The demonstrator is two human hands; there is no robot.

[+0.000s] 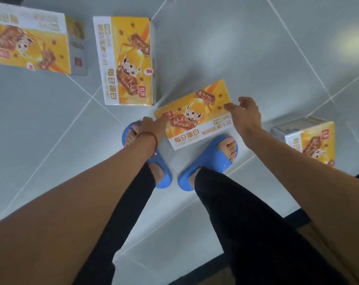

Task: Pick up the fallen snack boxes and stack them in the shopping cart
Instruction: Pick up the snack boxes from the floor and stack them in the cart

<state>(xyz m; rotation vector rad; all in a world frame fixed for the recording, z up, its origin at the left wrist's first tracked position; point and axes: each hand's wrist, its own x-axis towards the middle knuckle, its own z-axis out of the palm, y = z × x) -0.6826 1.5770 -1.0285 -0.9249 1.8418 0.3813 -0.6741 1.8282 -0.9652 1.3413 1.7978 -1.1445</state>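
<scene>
Several yellow and white snack boxes lie on the grey tiled floor. The nearest box (195, 116) lies just in front of my feet. My left hand (154, 125) reaches down to its left corner, fingers straight and touching the edge. My right hand (244, 114) hovers at its right edge with fingers relaxed and spread. A second box (127, 60) lies behind it, a third (28, 38) at the far left, and a fourth (310, 138) stands to the right of my right arm. No shopping cart is in view.
My feet in blue slippers (211, 161) stand close to the nearest box, one on each side of it. Dark edges of something (297, 219) show at the lower right. Open tiled floor (256, 48) stretches beyond the boxes.
</scene>
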